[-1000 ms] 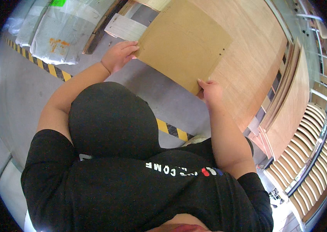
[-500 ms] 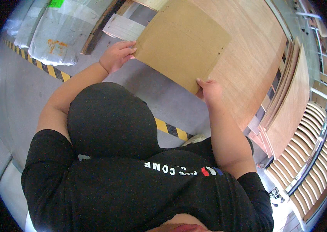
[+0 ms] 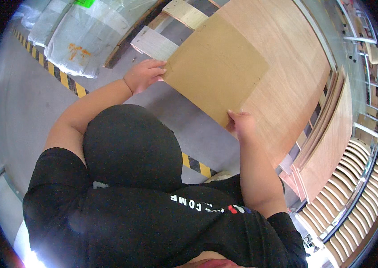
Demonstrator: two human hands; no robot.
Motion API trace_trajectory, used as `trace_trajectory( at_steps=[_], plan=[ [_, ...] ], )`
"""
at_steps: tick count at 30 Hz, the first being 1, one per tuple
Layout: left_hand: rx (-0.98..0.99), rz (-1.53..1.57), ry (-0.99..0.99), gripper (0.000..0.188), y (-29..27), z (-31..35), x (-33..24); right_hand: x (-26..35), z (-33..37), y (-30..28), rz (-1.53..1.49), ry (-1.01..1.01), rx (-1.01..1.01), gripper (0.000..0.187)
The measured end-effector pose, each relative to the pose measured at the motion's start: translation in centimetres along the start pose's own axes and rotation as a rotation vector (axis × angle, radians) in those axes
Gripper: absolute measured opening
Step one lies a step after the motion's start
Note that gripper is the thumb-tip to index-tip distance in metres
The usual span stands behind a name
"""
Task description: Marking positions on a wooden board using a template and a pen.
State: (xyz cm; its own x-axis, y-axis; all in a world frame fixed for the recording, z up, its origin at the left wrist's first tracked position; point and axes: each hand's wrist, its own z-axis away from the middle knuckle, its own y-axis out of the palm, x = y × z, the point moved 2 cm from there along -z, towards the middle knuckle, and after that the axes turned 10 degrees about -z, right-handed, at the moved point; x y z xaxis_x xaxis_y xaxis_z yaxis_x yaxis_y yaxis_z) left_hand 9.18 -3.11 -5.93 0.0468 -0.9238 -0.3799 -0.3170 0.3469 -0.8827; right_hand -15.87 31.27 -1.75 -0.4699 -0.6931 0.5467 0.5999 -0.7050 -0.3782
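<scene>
A flat brown board (image 3: 218,67), squarish with small holes near two of its edges, is held out in front of me. My left hand (image 3: 146,76) grips its near left corner, thumb below and fingers on the edge. At the near right corner my right hand (image 3: 241,124) is closed on the same board, its thumb on top. Beyond and under the board lies a large plywood sheet (image 3: 294,76); whether the board touches it I cannot tell.
Wooden slats (image 3: 155,43) of a pallet show at the far left of the board. Plastic-wrapped bundles (image 3: 81,40) stand at the upper left, beside yellow-black floor tape (image 3: 64,80). More plywood sheets (image 3: 327,138) lean at right, near a rack of curved wooden pieces (image 3: 332,210).
The whole view has shifted, so the surroundings sit slightly lower in it. Both hands keep their hold on the board, which lies at nearly the same angle.
</scene>
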Motion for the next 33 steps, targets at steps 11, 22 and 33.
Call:
trace_trajectory(
  at_steps=[11, 22, 33],
  plan=[
    [0.004, 0.011, 0.011, 0.036, -0.4, -0.1, 0.0, 0.9, 1.3, 0.2, 0.034, -0.039, -0.022, 0.03],
    [0.028, 0.024, -0.01, 0.033, 0.0, -0.1, 0.1, 0.6, 1.0, -0.1, 0.022, -0.024, -0.048, 0.03],
    [0.026, 0.021, 0.002, 0.034, -0.4, -0.4, -0.3, -0.7, -2.1, -1.2, 0.229, -0.045, 0.077, 0.031]
  ],
)
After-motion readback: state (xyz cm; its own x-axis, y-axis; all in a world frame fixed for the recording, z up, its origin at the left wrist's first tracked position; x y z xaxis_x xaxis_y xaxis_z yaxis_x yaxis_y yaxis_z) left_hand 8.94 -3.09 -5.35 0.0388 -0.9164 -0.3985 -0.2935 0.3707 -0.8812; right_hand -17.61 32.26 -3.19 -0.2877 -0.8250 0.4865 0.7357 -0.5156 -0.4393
